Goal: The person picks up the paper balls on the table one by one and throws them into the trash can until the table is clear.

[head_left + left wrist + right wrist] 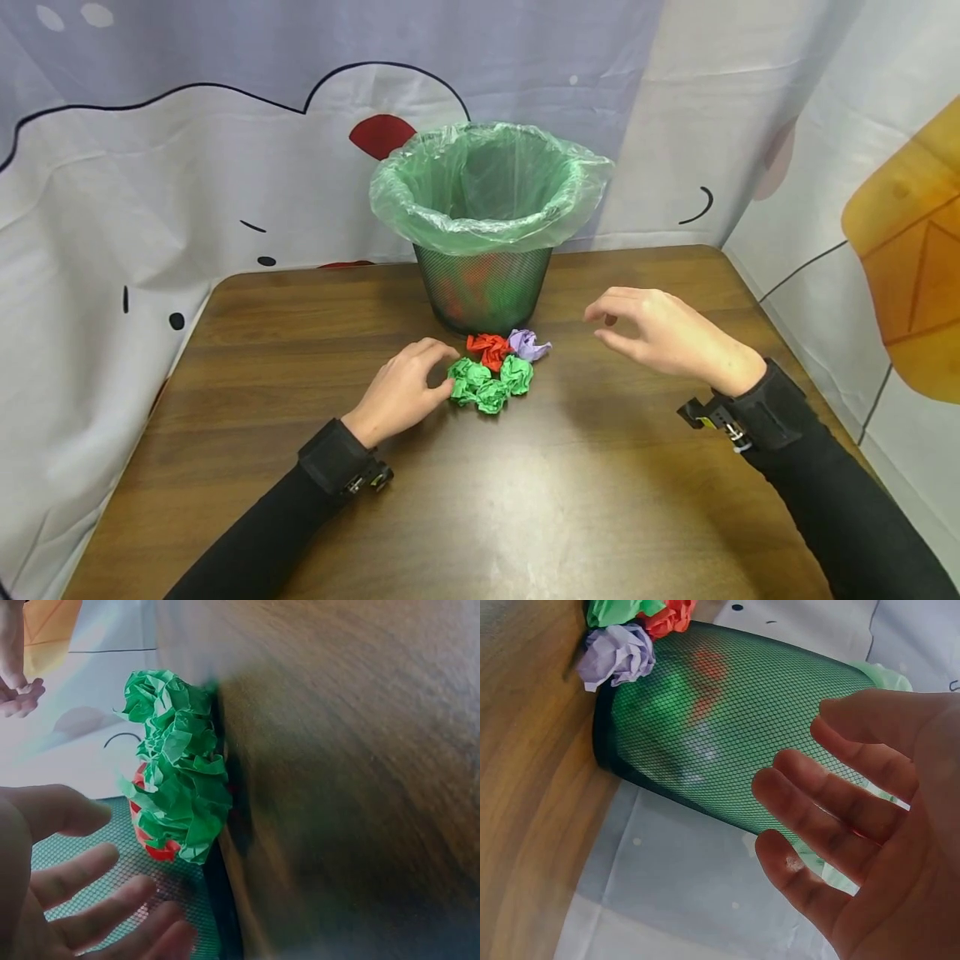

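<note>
Three crumpled green paper balls (491, 397) lie together on the table, with a red paper ball (489, 350) and a purple paper ball (528, 345) just behind them. My left hand (405, 387) is beside the leftmost green ball (184, 810), thumb and fingers spread apart around nothing. To the right of the pile, my right hand (663, 333) hovers above the table, its fingers loosely bent and holding nothing. In the right wrist view its fingers (817, 799) overlap the mesh bin (697, 727).
Behind the pile stands the black mesh bin (480, 287), lined with a green plastic bag (390, 196) folded over its rim. Red, green and pale shapes show through the mesh. A printed curtain (165, 192) hangs behind the wooden table (525, 500) and along its right side.
</note>
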Demonstrator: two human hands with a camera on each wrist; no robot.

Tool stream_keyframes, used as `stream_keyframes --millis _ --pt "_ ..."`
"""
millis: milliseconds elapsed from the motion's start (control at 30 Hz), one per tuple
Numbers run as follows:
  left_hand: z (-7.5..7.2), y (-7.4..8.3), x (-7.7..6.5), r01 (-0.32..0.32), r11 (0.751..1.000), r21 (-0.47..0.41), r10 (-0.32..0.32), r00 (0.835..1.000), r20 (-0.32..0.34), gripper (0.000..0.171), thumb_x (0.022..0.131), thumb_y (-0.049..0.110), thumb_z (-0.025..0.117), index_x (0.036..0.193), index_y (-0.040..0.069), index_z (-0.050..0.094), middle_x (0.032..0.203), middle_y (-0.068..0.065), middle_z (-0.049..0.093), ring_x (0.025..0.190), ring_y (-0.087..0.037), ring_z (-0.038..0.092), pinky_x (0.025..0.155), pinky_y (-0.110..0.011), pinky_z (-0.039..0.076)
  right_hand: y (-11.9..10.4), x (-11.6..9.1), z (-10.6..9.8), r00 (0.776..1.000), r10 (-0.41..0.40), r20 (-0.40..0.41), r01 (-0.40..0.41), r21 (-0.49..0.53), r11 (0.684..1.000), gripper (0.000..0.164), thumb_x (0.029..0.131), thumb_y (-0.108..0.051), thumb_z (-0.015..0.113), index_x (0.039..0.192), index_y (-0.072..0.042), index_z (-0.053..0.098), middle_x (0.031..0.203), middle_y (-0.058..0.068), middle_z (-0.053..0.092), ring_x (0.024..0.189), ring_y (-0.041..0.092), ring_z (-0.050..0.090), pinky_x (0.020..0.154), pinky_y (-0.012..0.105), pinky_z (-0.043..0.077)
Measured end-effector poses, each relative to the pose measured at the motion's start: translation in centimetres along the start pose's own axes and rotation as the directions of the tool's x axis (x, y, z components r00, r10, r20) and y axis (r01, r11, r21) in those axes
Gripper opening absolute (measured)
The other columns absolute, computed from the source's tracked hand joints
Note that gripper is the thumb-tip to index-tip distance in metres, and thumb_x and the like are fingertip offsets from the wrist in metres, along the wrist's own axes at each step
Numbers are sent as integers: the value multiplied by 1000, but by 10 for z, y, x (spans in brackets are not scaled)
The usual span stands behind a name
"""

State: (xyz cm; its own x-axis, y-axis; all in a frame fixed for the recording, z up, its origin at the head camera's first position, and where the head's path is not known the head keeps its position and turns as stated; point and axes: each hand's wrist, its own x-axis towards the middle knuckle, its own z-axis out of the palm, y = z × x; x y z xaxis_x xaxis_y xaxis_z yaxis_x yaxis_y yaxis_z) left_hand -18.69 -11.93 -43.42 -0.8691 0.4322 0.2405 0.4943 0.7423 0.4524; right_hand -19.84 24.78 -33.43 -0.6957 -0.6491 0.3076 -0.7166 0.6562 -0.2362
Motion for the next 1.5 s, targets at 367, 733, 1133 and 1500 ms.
stream_keyframes --millis 367,733,1133,1500 --pt "3 1 6 -3 997 73 -5 994 108 44 88 28 71 131 21 65 127 -1 62 123 -23 57 98 -48 50 0 -6 6 999 34 19 -35 20 999 18 91 -16 72 109 -18 71 99 -11 66 91 10 65 81 33 53" --pt "6 -1 12 9 1000 21 -12 986 165 46 88 26 73 132 18 64 130 -1 64 119 -21 63 97 -46 52 1 -15 19 995 71 69 -75 59 995 18 94 -19 70 112 -20 70 101 -11 66 92 12 65 79 34 52" --pt "11 -2 15 44 997 -62 -33 986 163 37 89 13 69 125 14 63 118 -2 62 103 -21 62 90 -39 52 3 -21 30 994 83 75 -88 74 993 17 94 -18 70 112 -18 71 103 -6 69 93 13 65 79 34 52" --pt "13 -4 9 40 990 -138 -24 993 115 32 89 9 72 120 12 66 108 -3 62 92 -20 64 79 -33 53 5 -27 36 994 90 68 -95 81 992 17 94 -18 69 111 -18 71 102 -6 69 92 14 65 79 35 52"
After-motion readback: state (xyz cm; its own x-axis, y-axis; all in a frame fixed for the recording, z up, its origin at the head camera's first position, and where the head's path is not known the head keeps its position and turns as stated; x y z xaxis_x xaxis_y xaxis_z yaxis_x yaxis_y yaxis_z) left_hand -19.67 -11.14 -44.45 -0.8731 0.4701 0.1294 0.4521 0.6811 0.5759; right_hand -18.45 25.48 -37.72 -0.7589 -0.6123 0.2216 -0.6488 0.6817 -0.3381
